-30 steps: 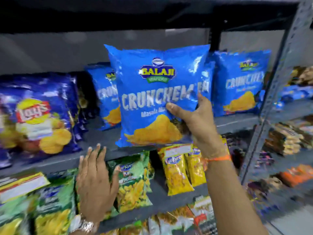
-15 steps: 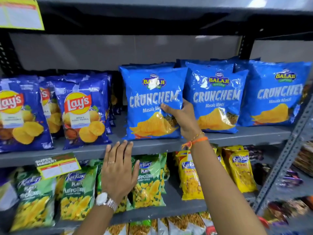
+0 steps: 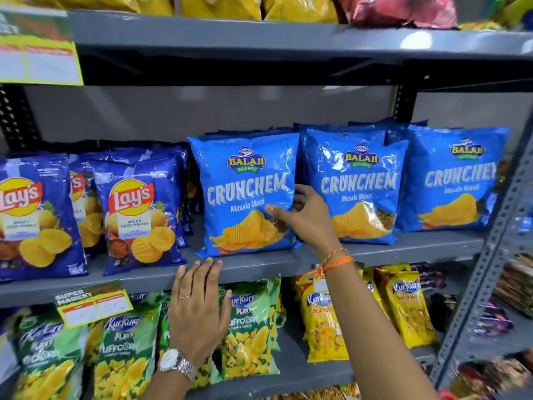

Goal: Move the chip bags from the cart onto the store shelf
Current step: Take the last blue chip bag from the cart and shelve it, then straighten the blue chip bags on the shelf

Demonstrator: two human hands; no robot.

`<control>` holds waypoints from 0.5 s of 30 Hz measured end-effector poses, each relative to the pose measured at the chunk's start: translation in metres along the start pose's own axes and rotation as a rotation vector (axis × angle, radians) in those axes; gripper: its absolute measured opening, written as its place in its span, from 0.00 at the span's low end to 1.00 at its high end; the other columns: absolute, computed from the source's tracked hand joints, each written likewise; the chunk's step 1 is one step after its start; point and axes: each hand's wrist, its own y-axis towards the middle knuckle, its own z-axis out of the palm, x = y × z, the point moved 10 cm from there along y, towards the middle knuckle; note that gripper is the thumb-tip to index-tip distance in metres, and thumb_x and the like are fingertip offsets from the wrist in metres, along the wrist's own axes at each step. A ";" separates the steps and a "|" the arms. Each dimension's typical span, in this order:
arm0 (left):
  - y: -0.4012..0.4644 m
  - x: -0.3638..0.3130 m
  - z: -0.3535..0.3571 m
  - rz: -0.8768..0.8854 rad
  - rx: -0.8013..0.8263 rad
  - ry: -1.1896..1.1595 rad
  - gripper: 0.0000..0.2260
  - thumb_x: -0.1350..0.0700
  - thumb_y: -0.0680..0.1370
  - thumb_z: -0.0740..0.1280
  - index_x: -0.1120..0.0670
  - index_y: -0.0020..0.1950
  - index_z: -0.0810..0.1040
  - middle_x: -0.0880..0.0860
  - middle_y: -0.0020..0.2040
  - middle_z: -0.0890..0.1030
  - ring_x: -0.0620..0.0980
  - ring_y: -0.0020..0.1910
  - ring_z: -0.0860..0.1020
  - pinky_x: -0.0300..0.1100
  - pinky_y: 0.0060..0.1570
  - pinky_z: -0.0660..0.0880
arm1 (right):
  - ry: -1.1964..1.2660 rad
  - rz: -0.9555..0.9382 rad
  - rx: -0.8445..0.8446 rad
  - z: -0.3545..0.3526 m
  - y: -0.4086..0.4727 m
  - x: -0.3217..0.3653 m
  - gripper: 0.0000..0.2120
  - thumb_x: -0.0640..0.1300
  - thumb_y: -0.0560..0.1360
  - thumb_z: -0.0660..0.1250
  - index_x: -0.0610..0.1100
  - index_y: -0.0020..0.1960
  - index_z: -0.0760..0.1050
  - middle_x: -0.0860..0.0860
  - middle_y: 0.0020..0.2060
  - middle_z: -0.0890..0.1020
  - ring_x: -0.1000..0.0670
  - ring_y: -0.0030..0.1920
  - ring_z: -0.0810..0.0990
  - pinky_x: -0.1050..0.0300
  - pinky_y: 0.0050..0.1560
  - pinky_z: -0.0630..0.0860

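Note:
A light blue Balaji Crunchem chip bag (image 3: 245,194) stands upright on the grey middle shelf (image 3: 259,268), at the front of a row of the same bags. My right hand (image 3: 305,219) grips its right edge, thumb on the front and fingers curled behind. Below it, my left hand (image 3: 199,308) is spread flat with its fingertips against the shelf's front lip and nothing in it. Two more Crunchem bags (image 3: 357,186) (image 3: 455,180) stand to the right. The cart is out of view.
Dark blue Lay's bags (image 3: 135,209) fill the shelf's left part. Green and yellow Kurkure packs (image 3: 248,330) hang on the shelf below. A price tag (image 3: 92,306) is clipped to the lip. A grey upright post (image 3: 490,255) stands at the right.
The Crunchem bag came down from mid-air and now stands on the shelf to the left of the others. My left hand rose to the shelf lip. The camera tilted upward.

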 end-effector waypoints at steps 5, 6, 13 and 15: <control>-0.001 0.000 0.001 -0.023 0.021 -0.016 0.25 0.45 0.79 0.59 0.58 0.72 0.73 0.59 0.67 0.77 0.60 0.69 0.72 0.54 0.82 0.52 | 0.066 -0.102 -0.361 -0.095 -0.036 0.010 0.25 0.44 0.65 0.83 0.45 0.58 0.78 0.50 0.48 0.85 0.55 0.44 0.85 0.60 0.47 0.82; -0.001 0.001 0.002 -0.031 0.027 -0.015 0.26 0.44 0.79 0.59 0.59 0.71 0.73 0.59 0.67 0.77 0.61 0.69 0.72 0.54 0.82 0.52 | 0.070 -0.134 -0.503 -0.123 -0.045 0.009 0.23 0.43 0.64 0.83 0.44 0.55 0.78 0.48 0.46 0.85 0.53 0.42 0.84 0.58 0.46 0.82; 0.002 -0.014 0.000 -0.042 -0.042 -0.110 0.24 0.45 0.80 0.58 0.57 0.70 0.74 0.57 0.65 0.79 0.59 0.66 0.74 0.51 0.81 0.54 | -0.146 0.051 -0.494 -0.199 -0.014 -0.035 0.48 0.56 0.58 0.85 0.42 0.70 0.68 0.45 0.66 0.77 0.47 0.65 0.77 0.48 0.67 0.76; 0.005 -0.027 0.000 0.010 -0.047 -0.125 0.23 0.46 0.80 0.58 0.57 0.71 0.75 0.57 0.65 0.80 0.58 0.66 0.74 0.51 0.81 0.55 | -0.081 0.097 -0.374 -0.196 0.000 -0.047 0.50 0.58 0.55 0.85 0.43 0.70 0.67 0.46 0.65 0.79 0.46 0.64 0.80 0.43 0.66 0.78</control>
